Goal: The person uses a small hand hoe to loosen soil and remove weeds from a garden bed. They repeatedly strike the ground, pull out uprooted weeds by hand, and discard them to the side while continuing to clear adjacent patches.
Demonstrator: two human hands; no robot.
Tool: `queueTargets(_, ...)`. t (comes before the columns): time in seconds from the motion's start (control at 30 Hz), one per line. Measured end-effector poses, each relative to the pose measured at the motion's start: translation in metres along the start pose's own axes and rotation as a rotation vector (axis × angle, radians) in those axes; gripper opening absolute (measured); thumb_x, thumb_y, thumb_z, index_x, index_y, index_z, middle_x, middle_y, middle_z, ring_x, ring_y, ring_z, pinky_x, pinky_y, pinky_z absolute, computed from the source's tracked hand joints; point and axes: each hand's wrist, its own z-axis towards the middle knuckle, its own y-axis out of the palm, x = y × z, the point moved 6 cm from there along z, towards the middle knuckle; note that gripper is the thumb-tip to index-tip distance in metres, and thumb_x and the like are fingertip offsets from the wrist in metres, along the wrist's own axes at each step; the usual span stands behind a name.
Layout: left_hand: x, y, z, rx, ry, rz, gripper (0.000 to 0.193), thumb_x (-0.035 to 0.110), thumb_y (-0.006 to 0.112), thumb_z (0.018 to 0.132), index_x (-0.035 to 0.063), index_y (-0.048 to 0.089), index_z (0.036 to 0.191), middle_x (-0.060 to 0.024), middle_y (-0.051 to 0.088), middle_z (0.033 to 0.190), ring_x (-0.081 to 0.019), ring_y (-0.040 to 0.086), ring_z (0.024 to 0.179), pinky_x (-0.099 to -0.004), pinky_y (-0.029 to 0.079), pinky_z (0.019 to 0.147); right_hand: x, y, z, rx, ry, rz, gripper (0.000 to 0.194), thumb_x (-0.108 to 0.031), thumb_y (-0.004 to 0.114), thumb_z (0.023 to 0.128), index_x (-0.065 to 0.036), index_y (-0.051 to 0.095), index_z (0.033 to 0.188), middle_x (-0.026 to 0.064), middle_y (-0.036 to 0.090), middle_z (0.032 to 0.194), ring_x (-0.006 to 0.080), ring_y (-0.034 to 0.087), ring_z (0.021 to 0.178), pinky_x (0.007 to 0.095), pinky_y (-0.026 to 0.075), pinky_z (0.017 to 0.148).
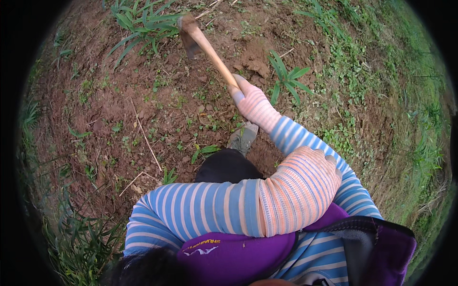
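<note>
My right hand [250, 98], in a pink striped knit glove with grey-coated fingers, is closed around the wooden handle of a hoe [214, 57]. The hoe is raised toward the upper left, and its soil-stained metal blade [189, 43] points down. My left hand [302, 189], in an orange and blue striped knit glove, is across my body against my right forearm. Its fingers curl over the far side, so what they grip is hidden. Beyond my right hand, the handle disappears behind the glove and sleeve.
Reddish-brown soil [111, 111] with small weeds spreads around me. A leafy plant [286, 78] grows right of the hoe, and a grass clump [139, 25] stands near its blade. My shoe [244, 137] is below my right hand. A dry stalk [146, 137] lies left.
</note>
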Motion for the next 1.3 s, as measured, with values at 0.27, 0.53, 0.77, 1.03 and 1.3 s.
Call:
queueTargets(0.27, -0.005, -0.006, -0.009, 0.045, -0.001, 0.020, 0.022, 0.017, 0.057, 0.086, -0.0002, 0.065, 0.097, -0.0181, 0.066, 0.090, -0.0329, 0.069, 0.082, -0.0437, 0.056, 0.072, 0.069, -0.014, -0.078, -0.188, 0.521, -0.244, 0.048, -0.030, 0.054, 0.102, -0.012, 0.050, 0.146, 0.0184, 0.070, 0.109, 0.0298, 0.068, 0.101, 0.0409, 0.052, 0.094)
queueTargets(0.53, -0.001, -0.002, -0.002, 0.014, 0.016, 0.018, 0.023, 0.017, 0.056, 0.088, -0.0015, 0.065, 0.098, -0.0209, 0.067, 0.097, -0.0339, 0.070, 0.086, -0.0445, 0.056, 0.076, 0.000, -0.012, -0.014, -0.062, 0.255, 0.074, 0.038, -0.026, 0.049, 0.104, -0.006, 0.053, 0.137, 0.0142, 0.064, 0.081, 0.0242, 0.062, 0.066, 0.0391, 0.052, 0.063)
queueTargets(0.77, -0.029, -0.014, -0.002, 0.075, -0.097, -0.010, 0.026, 0.022, 0.058, 0.092, 0.0022, 0.067, 0.106, -0.0193, 0.069, 0.100, -0.0342, 0.068, 0.092, -0.0432, 0.054, 0.085, 0.092, 0.034, -0.079, -0.148, 0.354, -0.231, 0.043, -0.032, 0.054, 0.103, -0.015, 0.053, 0.142, 0.0128, 0.071, 0.095, 0.0286, 0.069, 0.085, 0.0434, 0.055, 0.082)
queueTargets(1.03, -0.222, 0.017, -0.103, 0.035, -1.069, -0.146, 0.044, 0.040, 0.061, 0.097, 0.0031, 0.067, 0.120, -0.0196, 0.071, 0.108, -0.0332, 0.069, 0.098, -0.0419, 0.055, 0.089, 0.043, 0.009, -0.078, -0.249, 0.242, 0.013, 0.035, -0.019, 0.056, 0.100, 0.000, 0.054, 0.129, 0.0157, 0.067, 0.086, 0.0301, 0.067, 0.077, 0.0403, 0.056, 0.075)
queueTargets(1.3, -0.286, 0.084, -0.100, 1.035, -0.817, -1.856, 0.027, 0.014, 0.060, 0.101, -0.0061, 0.053, 0.117, -0.0159, 0.066, 0.096, -0.0252, 0.066, 0.081, -0.0414, 0.060, 0.077, -0.030, 0.005, -0.051, -0.443, -0.045, -0.088, 0.048, -0.032, 0.055, 0.101, -0.002, 0.050, 0.137, 0.0179, 0.069, 0.097, 0.0329, 0.069, 0.083, 0.0412, 0.056, 0.078)
